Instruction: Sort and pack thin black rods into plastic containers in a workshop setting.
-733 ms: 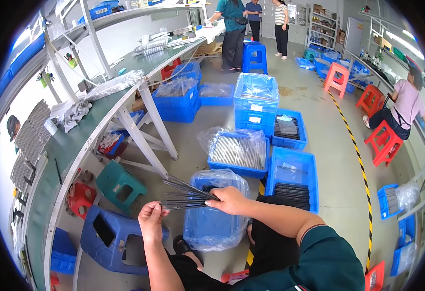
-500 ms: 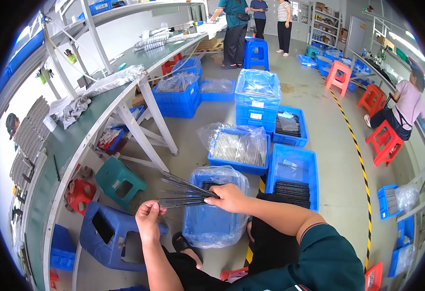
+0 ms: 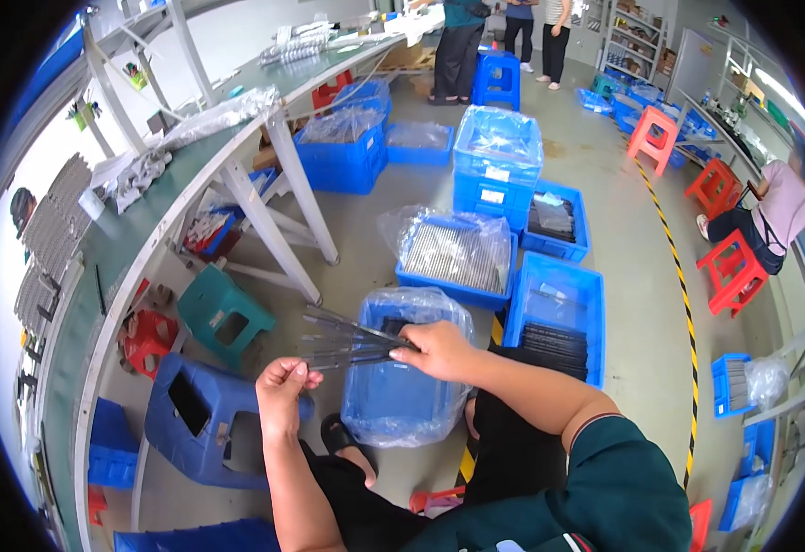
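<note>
My right hand (image 3: 439, 350) is closed around one end of a fanned bundle of thin dark rods (image 3: 342, 342). The free ends spread out to the left over a plastic-lined blue crate (image 3: 398, 405). My left hand (image 3: 282, 386) pinches with thumb and fingertips at the far end of the lowest rod. More dark pieces lie inside the lined crate at its far end, partly hidden behind the bundle. To the right, a blue crate (image 3: 557, 290) holds a stack of dark rods (image 3: 555, 351). Beyond the lined crate, another crate contains silvery rods (image 3: 453, 260) under clear plastic.
A navy stool (image 3: 209, 419) and a green stool (image 3: 223, 313) stand at left, beside a long green-topped workbench (image 3: 182, 175). Stacked blue crates (image 3: 497, 175) rise ahead. A seated person (image 3: 779, 207) is at the right; several people stand at the back.
The view has tilted slightly, so the crates sit higher in the picture. Both hands keep their hold, and the fan of rods has shifted a little.
</note>
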Demonstrator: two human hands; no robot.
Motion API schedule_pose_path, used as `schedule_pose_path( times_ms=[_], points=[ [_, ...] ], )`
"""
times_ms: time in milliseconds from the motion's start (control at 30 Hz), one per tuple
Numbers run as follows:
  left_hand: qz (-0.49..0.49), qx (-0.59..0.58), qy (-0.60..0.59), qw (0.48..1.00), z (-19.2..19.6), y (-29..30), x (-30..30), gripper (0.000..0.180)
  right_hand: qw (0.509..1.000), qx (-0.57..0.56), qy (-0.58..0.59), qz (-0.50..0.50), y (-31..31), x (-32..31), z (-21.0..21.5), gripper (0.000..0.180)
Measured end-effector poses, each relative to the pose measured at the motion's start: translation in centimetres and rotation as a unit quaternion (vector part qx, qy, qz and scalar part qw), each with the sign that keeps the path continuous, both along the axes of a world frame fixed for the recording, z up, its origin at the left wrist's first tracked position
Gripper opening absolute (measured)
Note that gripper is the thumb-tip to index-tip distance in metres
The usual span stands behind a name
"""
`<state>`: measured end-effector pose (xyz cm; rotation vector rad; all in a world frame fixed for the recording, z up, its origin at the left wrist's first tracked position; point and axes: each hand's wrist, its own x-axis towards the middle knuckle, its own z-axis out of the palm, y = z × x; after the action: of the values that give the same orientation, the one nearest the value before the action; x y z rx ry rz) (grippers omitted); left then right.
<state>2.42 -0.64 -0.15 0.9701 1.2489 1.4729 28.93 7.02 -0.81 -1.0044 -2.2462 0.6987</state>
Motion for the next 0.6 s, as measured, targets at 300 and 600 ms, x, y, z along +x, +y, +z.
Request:
schedule_pose_path(
  times_ms=[300,600],
  points=[
    [-0.070,-0.016,-0.040,0.997,0.3,0.6,-0.7,0.009,0.999,-0.032,0.015,0.009,1.4,0.5,0.8,0.028],
    [-0.213,0.034,-0.367,0.905,-2.2,-0.3,-1.0,0.011,0.990,-0.119,0.035,0.061,1.0,0.2,0.1,0.026]
  ],
)
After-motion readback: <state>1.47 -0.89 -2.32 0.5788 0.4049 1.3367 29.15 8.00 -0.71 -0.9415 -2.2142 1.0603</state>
